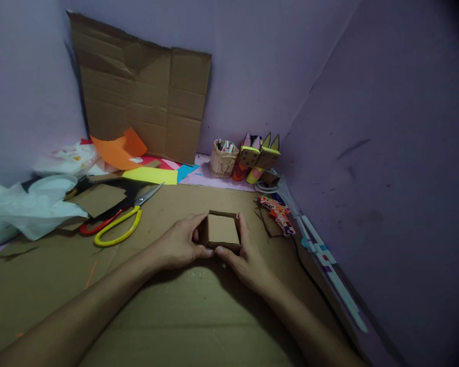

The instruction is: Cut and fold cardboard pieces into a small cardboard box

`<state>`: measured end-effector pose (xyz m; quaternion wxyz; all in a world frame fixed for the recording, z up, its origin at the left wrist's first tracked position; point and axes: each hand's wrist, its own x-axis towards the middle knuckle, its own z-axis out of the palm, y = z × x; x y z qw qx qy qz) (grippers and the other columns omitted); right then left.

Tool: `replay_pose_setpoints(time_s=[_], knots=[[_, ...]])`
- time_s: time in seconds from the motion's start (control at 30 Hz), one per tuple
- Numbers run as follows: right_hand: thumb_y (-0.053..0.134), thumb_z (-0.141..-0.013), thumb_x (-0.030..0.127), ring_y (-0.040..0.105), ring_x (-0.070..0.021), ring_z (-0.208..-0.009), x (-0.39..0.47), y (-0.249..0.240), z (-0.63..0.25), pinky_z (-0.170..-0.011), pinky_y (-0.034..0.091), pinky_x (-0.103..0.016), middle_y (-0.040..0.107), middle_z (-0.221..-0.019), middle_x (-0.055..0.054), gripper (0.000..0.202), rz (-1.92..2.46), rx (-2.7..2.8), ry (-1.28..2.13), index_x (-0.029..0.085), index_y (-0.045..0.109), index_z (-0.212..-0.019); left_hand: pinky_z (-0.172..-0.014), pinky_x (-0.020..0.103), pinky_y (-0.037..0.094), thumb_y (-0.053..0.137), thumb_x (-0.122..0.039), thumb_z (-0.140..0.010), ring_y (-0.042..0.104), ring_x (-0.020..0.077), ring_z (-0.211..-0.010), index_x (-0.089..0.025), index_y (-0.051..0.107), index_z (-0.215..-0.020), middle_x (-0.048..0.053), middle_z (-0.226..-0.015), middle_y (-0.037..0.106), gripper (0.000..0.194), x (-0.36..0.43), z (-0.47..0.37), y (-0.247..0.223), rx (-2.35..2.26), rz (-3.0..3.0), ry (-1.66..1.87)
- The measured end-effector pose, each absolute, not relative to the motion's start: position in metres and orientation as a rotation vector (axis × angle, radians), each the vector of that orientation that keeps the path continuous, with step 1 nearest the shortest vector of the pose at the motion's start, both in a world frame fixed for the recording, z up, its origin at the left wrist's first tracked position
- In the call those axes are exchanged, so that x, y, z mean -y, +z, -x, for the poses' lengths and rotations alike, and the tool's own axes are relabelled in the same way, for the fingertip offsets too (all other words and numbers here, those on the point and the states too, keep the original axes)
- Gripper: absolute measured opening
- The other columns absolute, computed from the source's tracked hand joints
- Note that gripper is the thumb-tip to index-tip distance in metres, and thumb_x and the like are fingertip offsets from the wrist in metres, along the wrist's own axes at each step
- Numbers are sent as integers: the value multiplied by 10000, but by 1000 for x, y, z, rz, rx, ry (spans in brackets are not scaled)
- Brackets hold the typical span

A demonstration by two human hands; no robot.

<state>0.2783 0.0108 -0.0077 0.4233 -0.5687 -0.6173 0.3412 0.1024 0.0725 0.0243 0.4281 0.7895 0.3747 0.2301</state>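
Note:
A small square cardboard box (223, 229) is in the middle of the view, low over a brown cardboard sheet (168, 316) that covers the table. A lighter cardboard square lies within its raised rim. My left hand (183, 241) grips the box's left side, thumb at the front corner. On the right side, my right hand (248, 257) holds it too, its thumb at the front edge close to the other thumb. Left of my hands lie open scissors (118, 227) with red and yellow handles.
Orange paper (120, 150), yellow paper (151, 175) and a pen holder (224, 159) stand or lie at the back. A large cardboard piece (141, 92) leans on the wall. Patterned scraps (277, 211) and a dark cable (317, 285) are at the right.

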Motion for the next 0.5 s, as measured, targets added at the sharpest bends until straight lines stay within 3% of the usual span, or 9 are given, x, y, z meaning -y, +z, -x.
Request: replay_pose_setpoints(time_s=[0.1,0.3,0.5], knots=[[633,-704,403,90,-287,-1376,-16,-4,-270,-1096,146,-495,157,-1495,-102,866,1362,1429,908,226,147,-1399,-596,244,426,692,-257,-637,526,150,-690,-171,530,-1068,-5,-803,587,469,-74,-103,18,-898,-1809,586],[698,-646,347,368,-265,-1258,-20,-2,-261,-1057,277,-443,380,-1366,-109,814,1269,1273,958,222,267,-1324,-842,351,460,716,-220,-633,572,220,-982,-174,318,-1279,118,-1178,546,759,-70,-109,11,-673,-1517,748],[749,-595,300,472,-242,-1127,-18,-5,-263,-968,381,-405,478,-1215,-81,743,1211,1249,975,245,317,-1196,-932,387,409,675,-216,-691,513,254,-1115,-190,444,-1163,111,-1222,543,526,-63,-112,15,-699,-1628,701]])
